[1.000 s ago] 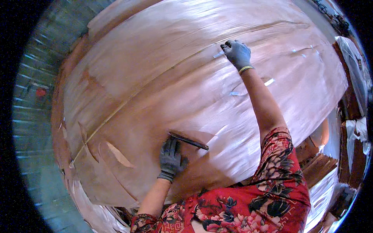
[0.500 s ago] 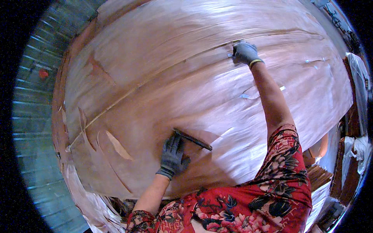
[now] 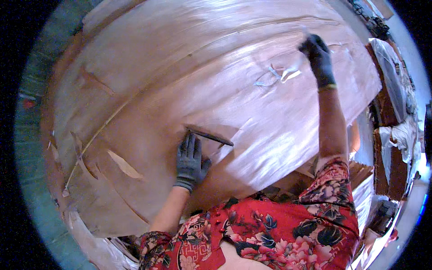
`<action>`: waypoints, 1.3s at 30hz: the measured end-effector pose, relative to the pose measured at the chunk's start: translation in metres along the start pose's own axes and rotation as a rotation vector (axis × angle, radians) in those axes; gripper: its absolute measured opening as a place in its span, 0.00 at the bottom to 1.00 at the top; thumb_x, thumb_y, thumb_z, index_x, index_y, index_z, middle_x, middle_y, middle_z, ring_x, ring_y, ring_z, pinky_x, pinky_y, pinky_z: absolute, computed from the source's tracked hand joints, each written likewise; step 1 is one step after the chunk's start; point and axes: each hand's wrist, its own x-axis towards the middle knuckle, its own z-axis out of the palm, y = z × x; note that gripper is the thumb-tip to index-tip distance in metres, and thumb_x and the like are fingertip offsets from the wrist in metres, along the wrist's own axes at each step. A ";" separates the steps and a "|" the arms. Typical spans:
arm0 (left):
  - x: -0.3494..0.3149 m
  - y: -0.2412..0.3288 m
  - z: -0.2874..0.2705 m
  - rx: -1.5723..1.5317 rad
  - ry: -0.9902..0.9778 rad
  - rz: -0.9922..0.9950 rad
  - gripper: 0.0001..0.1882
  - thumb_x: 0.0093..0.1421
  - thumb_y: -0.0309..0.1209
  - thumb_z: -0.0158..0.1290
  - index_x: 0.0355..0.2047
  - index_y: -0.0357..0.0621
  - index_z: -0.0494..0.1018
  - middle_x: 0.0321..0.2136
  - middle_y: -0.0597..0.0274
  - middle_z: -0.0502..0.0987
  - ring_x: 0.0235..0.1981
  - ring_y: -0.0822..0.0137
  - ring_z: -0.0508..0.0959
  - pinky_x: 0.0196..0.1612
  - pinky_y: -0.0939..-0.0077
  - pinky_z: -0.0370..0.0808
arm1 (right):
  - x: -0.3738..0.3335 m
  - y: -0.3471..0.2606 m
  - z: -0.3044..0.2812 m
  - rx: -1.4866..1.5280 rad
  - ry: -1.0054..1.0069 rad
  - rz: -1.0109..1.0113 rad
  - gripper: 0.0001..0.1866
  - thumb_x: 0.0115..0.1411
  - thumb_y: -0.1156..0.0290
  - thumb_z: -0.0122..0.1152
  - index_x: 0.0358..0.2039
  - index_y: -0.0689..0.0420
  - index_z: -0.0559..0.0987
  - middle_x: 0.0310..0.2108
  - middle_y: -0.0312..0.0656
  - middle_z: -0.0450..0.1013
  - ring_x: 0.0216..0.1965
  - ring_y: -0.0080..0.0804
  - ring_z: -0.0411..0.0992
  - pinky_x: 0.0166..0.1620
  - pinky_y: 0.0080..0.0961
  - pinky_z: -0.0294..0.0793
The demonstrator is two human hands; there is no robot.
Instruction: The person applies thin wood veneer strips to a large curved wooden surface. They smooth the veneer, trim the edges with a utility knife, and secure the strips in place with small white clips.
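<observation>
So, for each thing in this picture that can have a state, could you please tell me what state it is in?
Veneer sheet: lying flat, torn in places, a long split showing near its left edge.
Dark strip: lying on the sheet, at the left fingertips.
Left hand: gloved, fingers spread, pressing flat on the sheet.
Right hand: gloved, stretched out far, fingers closed on the pale tape.
Pale tape: partly lifted and twisted off the sheet.

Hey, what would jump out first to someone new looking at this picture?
A huge sheet of thin reddish wood veneer fills most of the view. The gloved left hand rests flat on it at centre, by a dark strip, while the gloved right hand reaches to the far upper right near pale tape scraps.
</observation>
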 end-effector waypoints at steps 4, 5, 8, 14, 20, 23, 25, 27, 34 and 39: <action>0.001 0.000 -0.002 -0.037 0.082 0.043 0.37 0.51 0.47 0.49 0.54 0.30 0.59 0.59 0.38 0.54 0.62 0.44 0.53 0.62 0.47 0.45 | -0.100 -0.095 -0.080 -0.181 0.380 -0.175 0.14 0.57 0.77 0.49 0.44 0.62 0.72 0.33 0.40 0.70 0.33 0.30 0.71 0.41 0.28 0.75; 0.001 0.000 -0.002 -0.035 0.090 0.036 0.37 0.51 0.47 0.49 0.54 0.30 0.60 0.59 0.38 0.54 0.62 0.45 0.53 0.62 0.48 0.46 | -0.129 -0.117 -0.088 -0.273 0.516 -0.171 0.16 0.57 0.78 0.46 0.46 0.64 0.71 0.36 0.42 0.71 0.35 0.33 0.72 0.42 0.30 0.75; -0.002 0.000 -0.001 -0.025 0.090 0.034 0.37 0.52 0.46 0.49 0.54 0.30 0.60 0.60 0.39 0.53 0.62 0.47 0.52 0.62 0.48 0.46 | -0.213 -0.158 -0.086 -0.444 0.602 -0.097 0.18 0.57 0.71 0.53 0.49 0.62 0.71 0.40 0.42 0.74 0.35 0.28 0.73 0.37 0.23 0.75; -0.004 -0.003 0.005 -0.028 0.104 0.062 0.39 0.52 0.47 0.50 0.58 0.32 0.56 0.61 0.40 0.49 0.62 0.44 0.51 0.61 0.46 0.45 | -0.303 -0.109 0.036 -0.564 0.331 0.522 0.16 0.56 0.74 0.54 0.46 0.61 0.73 0.31 0.34 0.73 0.23 0.19 0.68 0.24 0.15 0.65; -0.004 -0.006 0.006 -0.033 0.139 0.080 0.32 0.50 0.44 0.52 0.55 0.45 0.63 0.60 0.41 0.53 0.62 0.43 0.51 0.61 0.44 0.47 | -0.279 0.004 0.165 -0.182 0.185 0.671 0.10 0.58 0.66 0.57 0.32 0.61 0.76 0.16 0.36 0.68 0.15 0.20 0.65 0.19 0.16 0.62; -0.002 -0.002 0.003 0.014 0.143 0.087 0.31 0.50 0.43 0.53 0.54 0.49 0.65 0.60 0.42 0.53 0.62 0.43 0.52 0.61 0.44 0.47 | -0.259 0.034 0.173 -0.094 0.182 0.732 0.11 0.57 0.66 0.57 0.31 0.62 0.76 0.17 0.36 0.69 0.14 0.22 0.65 0.18 0.17 0.63; -0.002 -0.003 0.003 0.014 0.112 0.077 0.33 0.50 0.44 0.52 0.57 0.53 0.62 0.60 0.44 0.53 0.62 0.43 0.51 0.60 0.44 0.48 | -0.252 0.049 0.175 -0.059 0.212 0.752 0.11 0.57 0.66 0.57 0.31 0.62 0.76 0.17 0.36 0.69 0.14 0.22 0.66 0.18 0.17 0.64; -0.002 -0.002 0.000 -0.007 0.097 0.080 0.33 0.50 0.43 0.52 0.57 0.53 0.61 0.60 0.44 0.53 0.62 0.44 0.52 0.60 0.45 0.48 | -0.249 0.062 0.174 -0.064 0.221 0.787 0.11 0.57 0.66 0.57 0.31 0.62 0.76 0.17 0.36 0.69 0.14 0.22 0.66 0.18 0.17 0.65; -0.003 -0.009 -0.009 -0.117 0.332 0.078 0.33 0.51 0.38 0.54 0.57 0.42 0.61 0.59 0.43 0.57 0.61 0.46 0.55 0.59 0.50 0.54 | -0.244 0.069 0.172 -0.042 0.212 0.854 0.10 0.57 0.66 0.57 0.29 0.61 0.76 0.17 0.36 0.69 0.14 0.22 0.65 0.16 0.18 0.64; 0.031 0.019 -0.014 -0.227 0.305 0.186 0.30 0.54 0.40 0.52 0.55 0.41 0.62 0.58 0.46 0.58 0.62 0.47 0.53 0.59 0.53 0.55 | -0.246 0.072 0.170 0.045 0.234 0.868 0.09 0.57 0.68 0.57 0.28 0.61 0.75 0.17 0.36 0.69 0.14 0.22 0.65 0.16 0.18 0.63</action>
